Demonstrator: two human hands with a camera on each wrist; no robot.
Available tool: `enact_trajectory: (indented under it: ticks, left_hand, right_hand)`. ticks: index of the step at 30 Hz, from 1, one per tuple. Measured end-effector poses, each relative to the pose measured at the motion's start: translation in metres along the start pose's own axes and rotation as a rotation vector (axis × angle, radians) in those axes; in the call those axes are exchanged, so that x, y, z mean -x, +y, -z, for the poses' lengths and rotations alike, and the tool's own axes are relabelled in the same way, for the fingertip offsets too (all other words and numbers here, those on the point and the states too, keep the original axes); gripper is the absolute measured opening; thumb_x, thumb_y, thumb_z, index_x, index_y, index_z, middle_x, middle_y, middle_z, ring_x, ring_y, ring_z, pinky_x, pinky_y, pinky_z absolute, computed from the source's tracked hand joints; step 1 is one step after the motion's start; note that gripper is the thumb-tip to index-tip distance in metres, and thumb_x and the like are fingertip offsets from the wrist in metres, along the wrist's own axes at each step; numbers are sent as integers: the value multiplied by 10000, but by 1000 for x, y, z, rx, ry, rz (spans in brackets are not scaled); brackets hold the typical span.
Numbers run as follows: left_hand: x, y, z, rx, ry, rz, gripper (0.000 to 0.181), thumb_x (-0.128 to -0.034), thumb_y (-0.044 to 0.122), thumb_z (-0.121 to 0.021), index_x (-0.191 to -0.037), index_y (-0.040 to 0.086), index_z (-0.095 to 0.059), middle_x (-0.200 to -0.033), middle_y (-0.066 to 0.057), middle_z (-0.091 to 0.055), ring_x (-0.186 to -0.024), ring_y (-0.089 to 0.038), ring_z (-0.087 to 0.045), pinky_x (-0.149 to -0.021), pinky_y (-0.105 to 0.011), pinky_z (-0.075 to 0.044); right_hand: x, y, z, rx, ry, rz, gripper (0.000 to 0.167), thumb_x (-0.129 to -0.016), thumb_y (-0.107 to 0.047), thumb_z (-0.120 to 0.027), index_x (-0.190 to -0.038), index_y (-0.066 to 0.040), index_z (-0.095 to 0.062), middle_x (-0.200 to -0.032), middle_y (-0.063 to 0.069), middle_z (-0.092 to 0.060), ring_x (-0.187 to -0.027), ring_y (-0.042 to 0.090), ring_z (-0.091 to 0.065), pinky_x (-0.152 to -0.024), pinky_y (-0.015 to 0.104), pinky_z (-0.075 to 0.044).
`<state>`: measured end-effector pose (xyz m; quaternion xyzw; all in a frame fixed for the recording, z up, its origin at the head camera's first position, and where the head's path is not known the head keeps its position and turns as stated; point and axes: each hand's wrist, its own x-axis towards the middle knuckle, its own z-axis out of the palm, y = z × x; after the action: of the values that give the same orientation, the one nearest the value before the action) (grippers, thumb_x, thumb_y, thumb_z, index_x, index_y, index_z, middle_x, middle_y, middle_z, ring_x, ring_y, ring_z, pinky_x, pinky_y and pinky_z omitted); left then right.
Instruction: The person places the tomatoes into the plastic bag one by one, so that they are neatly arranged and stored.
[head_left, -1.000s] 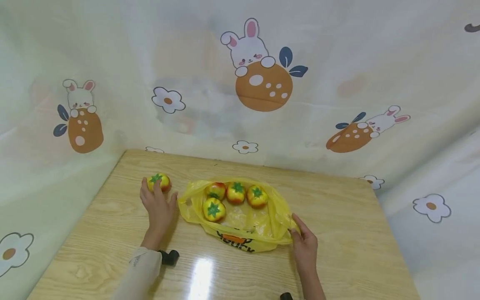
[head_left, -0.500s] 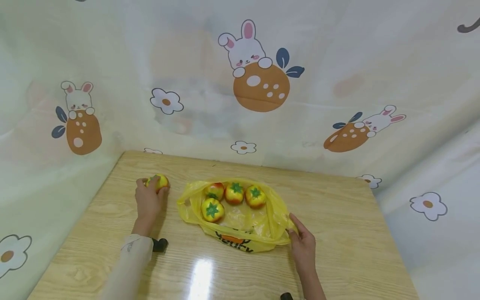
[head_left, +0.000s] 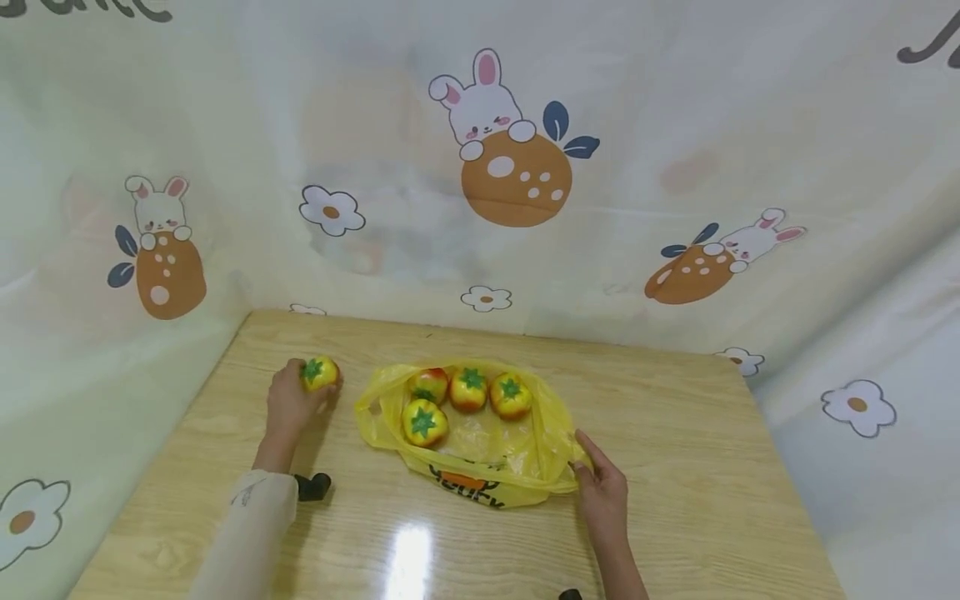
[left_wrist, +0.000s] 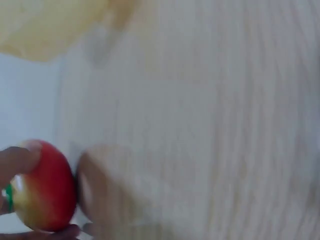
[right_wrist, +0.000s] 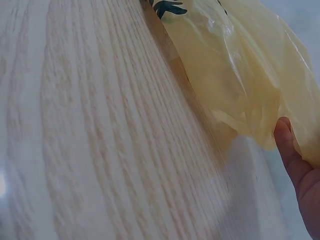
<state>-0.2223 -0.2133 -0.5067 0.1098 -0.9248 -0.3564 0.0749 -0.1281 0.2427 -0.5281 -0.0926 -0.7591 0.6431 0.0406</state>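
At the left of the table, my left hand (head_left: 290, 402) grips a yellow-and-red persimmon (head_left: 321, 373) with a green leafy top. In the left wrist view, the thumb presses on the red side of this persimmon (left_wrist: 47, 187), and other fingers show below it. A yellow plastic bag (head_left: 480, 442) lies with its mouth spread wide in the middle. Inside sit several similar persimmons (head_left: 511, 395), grouped toward its back and left. My right hand (head_left: 604, 493) holds the right edge of the bag between thumb and fingers; in the right wrist view the thumb touches the thin plastic (right_wrist: 240, 75).
The wooden table (head_left: 697, 467) ends at a hanging cloth (head_left: 405, 242) printed with rabbits and flowers, at the back and both sides. Black camera mounts show by both wrists. Dark print marks the bag's front.
My left hand has moved left and closed round the persimmon, which now appears slightly raised and turned. My right hand keeps its hold on the bag. The head view has shifted slightly.
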Motion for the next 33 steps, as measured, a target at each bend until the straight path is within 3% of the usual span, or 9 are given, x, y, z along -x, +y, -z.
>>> enact_trajectory:
  ticks: [3,6,10,14,20,23,29,33]
  left_hand:
    - [2,2,-5,17,-40,-18,693,-876,233,-741,-1375,-89,-385,-1298,-371,-521,-1165,-515,-525,-968,-594,-437]
    - [7,8,-1,36,-40,-29,709,-875,251,-740,-1397,-73,-386,-1322,-351,-520,-1179,-502,-523,-976,-587,-434]
    - [25,19,16,96,107,-38,675,-860,209,-764,-1374,-67,-426,-1288,-327,-542,-1138,-472,-535,-934,-578,-441]
    - [34,36,33,180,291,-120,647,-833,149,-792,-1344,-63,-459,-1268,-289,-555,-1118,-417,-546,-924,-565,-459]
    - [40,64,33,241,381,-306,645,-791,114,-823,-1315,-67,-494,-1260,-267,-546,-1104,-385,-556,-907,-552,-492]
    - [41,72,28,238,377,-345,642,-792,115,-823,-1314,-65,-496,-1244,-259,-552,-1084,-390,-565,-883,-544,-501]
    - [43,74,13,227,276,-348,671,-803,169,-822,-1335,-55,-480,-1250,-247,-548,-1090,-378,-566,-910,-530,-509]
    - [44,76,7,219,252,-359,683,-798,185,-828,-1334,-53,-478,-1244,-248,-551,-1072,-375,-568,-902,-537,-512]
  right_hand:
    - [4,1,3,-2,-1,2,478,-977,74,-438,-1444,-27,-464,-1521,133,-415,-1370,261,-422,-885,59,-438]
    - [3,-2,2,-5,-5,9,478,-980,75,-437,-1445,-30,-463,-1514,152,-420,-1343,286,-455,-886,78,-454]
    - [5,-4,3,0,-9,9,475,-977,83,-442,-1441,-19,-464,-1504,172,-425,-1326,307,-468,-901,98,-458]
    - [4,-3,5,10,-10,27,474,-972,91,-443,-1436,-6,-465,-1495,179,-435,-1331,309,-464,-911,104,-457]
    - [2,-3,10,7,17,30,477,-978,77,-439,-1443,-24,-464,-1513,147,-422,-1368,270,-420,-867,60,-448]
    - [1,-2,11,-5,20,14,484,-982,68,-432,-1455,-32,-449,-1527,134,-403,-1383,254,-396,-844,53,-440]
    - [-1,-2,9,-2,43,3,487,-974,73,-437,-1449,-29,-458,-1514,143,-421,-1397,263,-385,-877,33,-420]
    - [-2,-2,8,-26,24,19,487,-980,73,-423,-1457,-22,-442,-1513,157,-415,-1380,267,-408,-898,58,-433]
